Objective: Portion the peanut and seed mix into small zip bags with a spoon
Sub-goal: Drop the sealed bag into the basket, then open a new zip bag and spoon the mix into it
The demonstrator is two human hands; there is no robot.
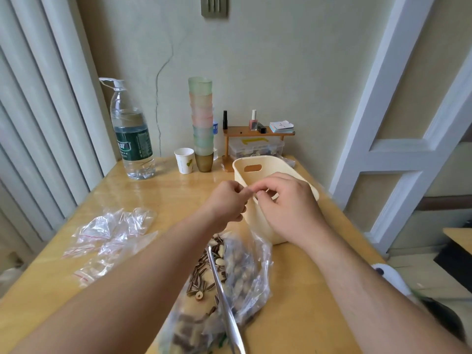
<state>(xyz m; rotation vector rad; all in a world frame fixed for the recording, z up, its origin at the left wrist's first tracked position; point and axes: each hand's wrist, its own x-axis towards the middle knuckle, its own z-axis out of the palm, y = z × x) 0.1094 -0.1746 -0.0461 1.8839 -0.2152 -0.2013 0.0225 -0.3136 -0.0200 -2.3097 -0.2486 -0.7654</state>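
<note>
Both grips (251, 194) pinch something unclear over basket (255, 172) | big bag (245, 277): peanut-seed mix, spoon (224, 297)

My left hand (227, 200) and right hand (286, 203) meet fingertip to fingertip over the cream basket (258, 164), pinching something too small to tell. Below my wrists lie the open mix bag (245, 272) and spoon (224, 297); empty zip bags (109, 233) sit left.

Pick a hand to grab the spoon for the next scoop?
Right, probably. The spoon lies in the mix bag directly below the right hand; the left hand would likely have to reach across its own forearm.
</note>
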